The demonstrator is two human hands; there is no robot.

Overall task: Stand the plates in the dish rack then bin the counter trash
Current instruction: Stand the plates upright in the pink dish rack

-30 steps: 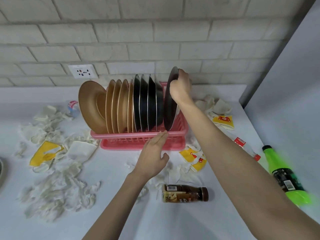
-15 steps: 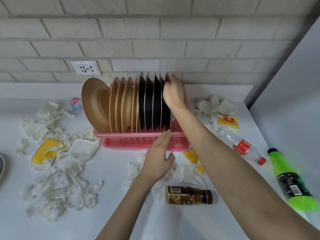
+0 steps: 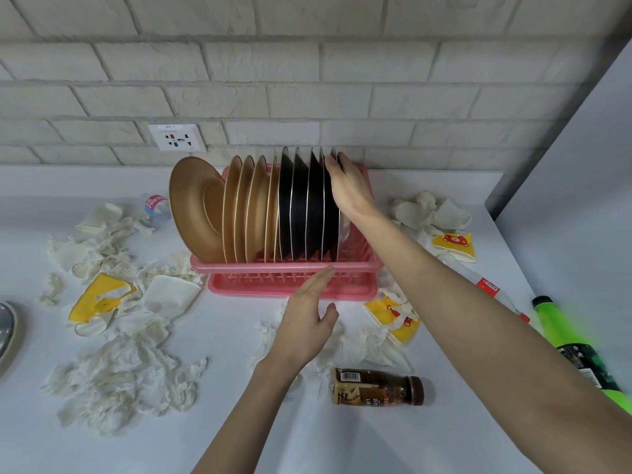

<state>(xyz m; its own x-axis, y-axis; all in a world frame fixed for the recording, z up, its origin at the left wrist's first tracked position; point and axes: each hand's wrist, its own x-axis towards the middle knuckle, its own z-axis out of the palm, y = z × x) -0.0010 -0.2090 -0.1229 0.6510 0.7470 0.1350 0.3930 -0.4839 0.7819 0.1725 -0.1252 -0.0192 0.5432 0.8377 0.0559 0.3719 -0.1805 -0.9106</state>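
Trash litters the white counter (image 3: 239,432) around the pink dish rack (image 3: 260,266): heaps of crumpled tissue (image 3: 119,374) at the left, a torn yellow wrapper (image 3: 99,299) beside them, a second yellow wrapper (image 3: 396,316) just right of the rack's front corner; a brown bottle (image 3: 376,386) lies on its side near the front; a green bottle (image 3: 578,350) lies at the right edge, partly hidden by the right arm, which also crosses over a clear bottle (image 3: 489,287) with a red label. In the rack, brown plates (image 3: 239,206) stand on edge at the left and black plates (image 3: 297,206) at the right. The right hand (image 3: 350,186) has its fingers curled over the top rim of the rightmost black plate (image 3: 330,227), at the row's end; the left hand (image 3: 307,319) is flat and holds nothing, fingers straight, fingertips touching the rack's front rim.
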